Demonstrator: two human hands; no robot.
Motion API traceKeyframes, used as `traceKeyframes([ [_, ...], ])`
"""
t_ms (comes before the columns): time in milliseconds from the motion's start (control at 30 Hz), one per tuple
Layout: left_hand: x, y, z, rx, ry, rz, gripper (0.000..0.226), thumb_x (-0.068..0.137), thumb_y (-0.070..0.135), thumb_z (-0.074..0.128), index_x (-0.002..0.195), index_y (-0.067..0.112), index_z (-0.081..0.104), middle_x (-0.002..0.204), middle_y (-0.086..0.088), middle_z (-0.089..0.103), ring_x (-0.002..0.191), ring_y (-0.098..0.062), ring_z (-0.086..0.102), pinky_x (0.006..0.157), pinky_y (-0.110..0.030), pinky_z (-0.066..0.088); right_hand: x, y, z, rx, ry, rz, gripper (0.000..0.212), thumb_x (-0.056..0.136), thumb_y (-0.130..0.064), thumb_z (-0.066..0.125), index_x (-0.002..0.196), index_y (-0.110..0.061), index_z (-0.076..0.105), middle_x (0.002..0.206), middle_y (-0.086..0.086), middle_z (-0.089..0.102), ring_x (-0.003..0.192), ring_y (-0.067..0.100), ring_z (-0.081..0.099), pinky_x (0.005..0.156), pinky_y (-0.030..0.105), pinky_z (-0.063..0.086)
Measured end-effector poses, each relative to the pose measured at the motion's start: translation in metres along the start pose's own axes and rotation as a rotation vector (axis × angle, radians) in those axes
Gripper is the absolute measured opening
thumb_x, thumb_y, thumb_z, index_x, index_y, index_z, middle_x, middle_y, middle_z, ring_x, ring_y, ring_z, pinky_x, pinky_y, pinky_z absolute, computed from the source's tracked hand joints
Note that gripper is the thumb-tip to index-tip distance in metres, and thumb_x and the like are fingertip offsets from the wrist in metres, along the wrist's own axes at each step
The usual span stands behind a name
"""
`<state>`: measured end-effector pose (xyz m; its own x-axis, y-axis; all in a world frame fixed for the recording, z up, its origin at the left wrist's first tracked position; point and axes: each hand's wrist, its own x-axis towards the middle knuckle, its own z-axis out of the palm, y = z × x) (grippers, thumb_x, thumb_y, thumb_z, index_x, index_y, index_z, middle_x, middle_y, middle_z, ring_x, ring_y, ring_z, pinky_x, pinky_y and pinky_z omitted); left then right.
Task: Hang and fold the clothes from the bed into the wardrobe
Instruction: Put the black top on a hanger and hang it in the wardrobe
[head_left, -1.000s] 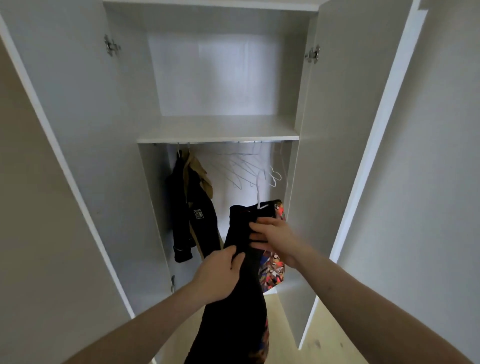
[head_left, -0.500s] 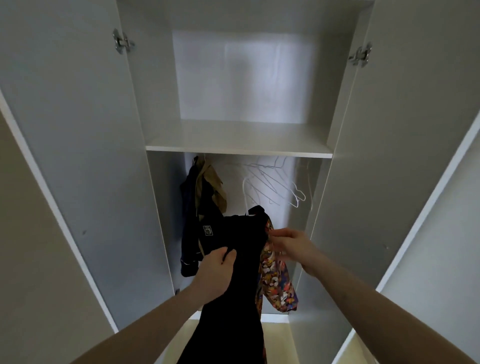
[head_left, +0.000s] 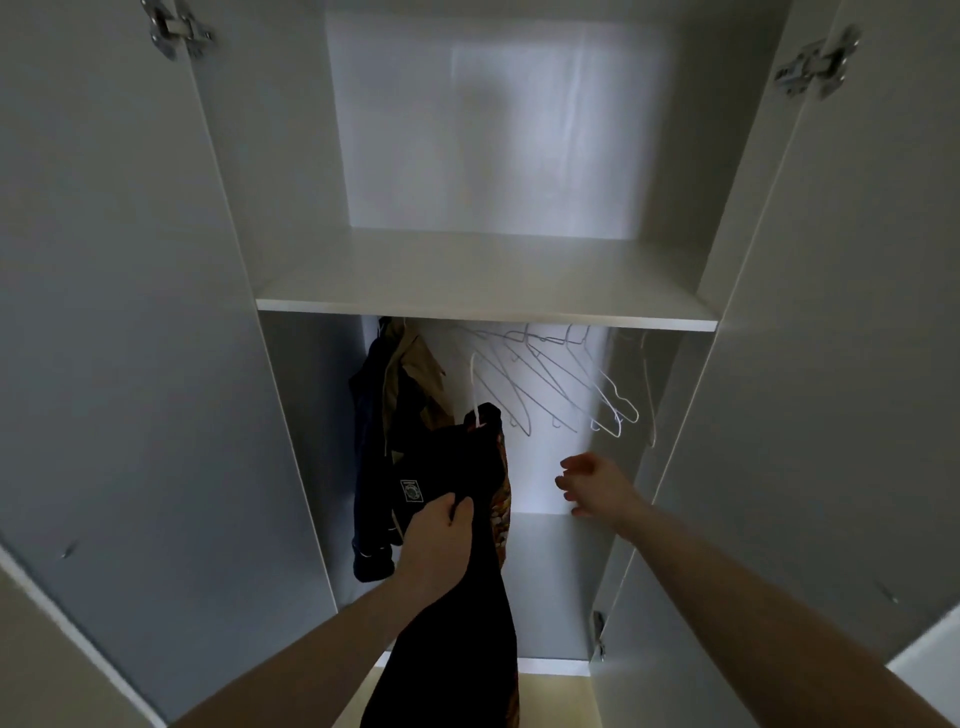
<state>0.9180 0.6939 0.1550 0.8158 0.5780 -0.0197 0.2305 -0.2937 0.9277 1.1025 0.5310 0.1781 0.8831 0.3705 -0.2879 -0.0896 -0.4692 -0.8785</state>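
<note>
Below the shelf (head_left: 483, 312), your left hand (head_left: 434, 540) pinched the black garment (head_left: 457, 597) on its hanger (head_left: 475, 387); your right hand (head_left: 597, 486) hung spread, empty. Hooking onto the rail likely needed steady support underneath.

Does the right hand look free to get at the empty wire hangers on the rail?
Probably yes. The right hand is open and holds nothing, and the empty wire hangers hang just above it with nothing between; the black garment gripped by the left hand stays off to the side.
</note>
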Motion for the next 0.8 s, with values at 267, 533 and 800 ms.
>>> traceKeyframes([
  [267, 0.085, -0.005, 0.023, 0.076, 0.108, 0.0, 0.045, 0.107, 0.024, 0.047, 0.065, 0.014, 0.035, 0.06, -0.003, 0.043, 0.056, -0.015, 0.043, 0.056, -0.03, 0.036, 0.146, 0.025, -0.001, -0.161, -0.029, -0.006, 0.043, 0.069, -0.027, 0.072, 0.111, -0.025, 0.06, 0.111, 0.011, 0.07, 0.078, 0.029, 0.069, 0.073, 0.044, 0.063],
  [533, 0.168, -0.01, 0.048, 0.075, 0.205, -0.028, 0.047, 0.107, 0.024, 0.047, 0.062, 0.014, 0.036, 0.059, -0.003, 0.046, 0.055, -0.017, 0.046, 0.057, -0.033, 0.041, 0.207, -0.006, 0.004, -0.345, -0.073, -0.11, 0.065, 0.093, -0.028, 0.07, 0.148, -0.01, 0.043, 0.145, 0.014, 0.053, 0.114, 0.032, 0.065, 0.096, 0.041, 0.057],
  [800, 0.215, -0.011, 0.062, 0.089, 0.267, -0.027, 0.044, 0.107, 0.028, 0.046, 0.069, 0.007, 0.045, 0.065, -0.014, 0.056, 0.06, -0.027, 0.057, 0.061, -0.041, 0.049, 0.254, -0.02, 0.02, -0.495, -0.123, -0.204, 0.073, 0.098, -0.038, 0.065, 0.157, -0.009, 0.034, 0.156, 0.014, 0.045, 0.133, 0.03, 0.054, 0.105, 0.037, 0.05],
])
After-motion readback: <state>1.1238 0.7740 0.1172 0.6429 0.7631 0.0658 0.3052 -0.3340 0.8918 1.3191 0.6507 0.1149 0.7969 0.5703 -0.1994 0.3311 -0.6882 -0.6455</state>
